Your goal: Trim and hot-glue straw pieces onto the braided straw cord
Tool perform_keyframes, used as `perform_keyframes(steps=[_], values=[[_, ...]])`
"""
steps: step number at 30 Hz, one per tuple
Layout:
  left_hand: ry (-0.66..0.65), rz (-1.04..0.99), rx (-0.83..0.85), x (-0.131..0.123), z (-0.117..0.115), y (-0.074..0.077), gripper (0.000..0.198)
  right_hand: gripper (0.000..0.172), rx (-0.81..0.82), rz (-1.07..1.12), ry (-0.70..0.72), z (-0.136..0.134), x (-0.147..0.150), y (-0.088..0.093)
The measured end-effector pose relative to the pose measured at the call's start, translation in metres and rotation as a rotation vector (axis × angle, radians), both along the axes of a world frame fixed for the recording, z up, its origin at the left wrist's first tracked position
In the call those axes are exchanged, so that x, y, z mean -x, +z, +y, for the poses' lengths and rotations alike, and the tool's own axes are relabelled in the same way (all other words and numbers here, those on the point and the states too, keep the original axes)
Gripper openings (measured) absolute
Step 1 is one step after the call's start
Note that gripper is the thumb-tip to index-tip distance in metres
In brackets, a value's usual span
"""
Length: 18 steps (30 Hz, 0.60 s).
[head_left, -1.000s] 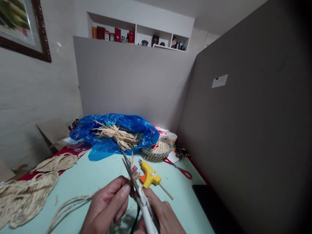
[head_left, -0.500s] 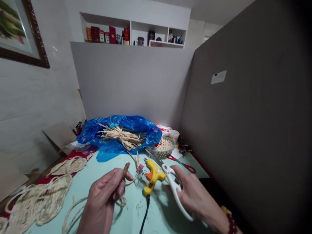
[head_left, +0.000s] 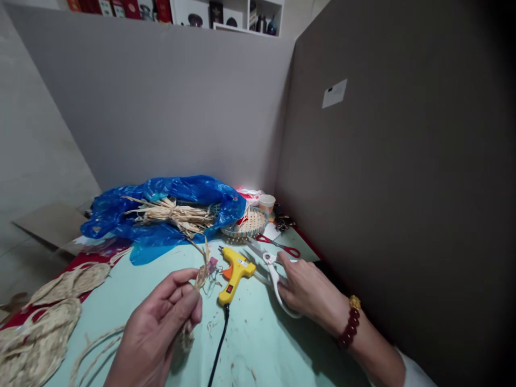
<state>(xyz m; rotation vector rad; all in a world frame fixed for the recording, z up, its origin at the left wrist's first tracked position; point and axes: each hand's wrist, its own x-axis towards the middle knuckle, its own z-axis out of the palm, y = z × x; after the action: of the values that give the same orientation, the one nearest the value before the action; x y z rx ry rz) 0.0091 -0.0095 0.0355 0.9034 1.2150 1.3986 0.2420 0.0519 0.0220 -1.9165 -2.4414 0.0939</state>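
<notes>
My left hand (head_left: 159,320) is closed, thumb against fingers, on the frayed end of a straw cord (head_left: 201,278). More of that cord seems to hang below the fingers, with loops on the table at the lower left. My right hand (head_left: 310,287) grips white-handled scissors (head_left: 276,277) low over the table, blades pointing away and to the left. Between the hands lies a yellow hot glue gun (head_left: 236,273), its black cable running toward me. Just left of its nozzle is a small purplish-pink piece (head_left: 212,263) with thin wires.
A blue plastic bag (head_left: 181,188) holding a bundle of dry straw (head_left: 173,214) lies at the back. Beside it are a woven basket (head_left: 253,221), a paper cup (head_left: 266,203) and red-handled scissors (head_left: 288,250). Braided straw pieces (head_left: 44,328) lie at left. Grey partitions (head_left: 181,107) stand behind and right.
The view has turned right and down. My right hand has lowered the white scissors toward the table. The cord end in my left hand is tilted differently and shows more frayed straw.
</notes>
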Motion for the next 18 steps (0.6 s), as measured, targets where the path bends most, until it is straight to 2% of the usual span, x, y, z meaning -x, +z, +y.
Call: perform_keyframes(steps=[4, 7, 11, 18], values=[[0.048, 0.159, -0.015, -0.006, -0.003, 0.001, 0.039, 0.019, 0.011, -0.042, -0.035, 0.002, -0.009, 0.003], [0.058, 0.291, -0.055, -0.005, -0.005, -0.003, 0.035, 0.018, 0.020, -0.044, -0.004, 0.001, -0.013, 0.004], [0.081, 0.350, -0.097, -0.001, -0.007, -0.008, 0.033, 0.017, 0.020, -0.040, 0.026, 0.001, -0.013, 0.002], [0.218, 0.607, -0.164, 0.001, -0.004, -0.012, 0.023, 0.020, -0.002, -0.071, 0.001, 0.005, -0.009, -0.002]])
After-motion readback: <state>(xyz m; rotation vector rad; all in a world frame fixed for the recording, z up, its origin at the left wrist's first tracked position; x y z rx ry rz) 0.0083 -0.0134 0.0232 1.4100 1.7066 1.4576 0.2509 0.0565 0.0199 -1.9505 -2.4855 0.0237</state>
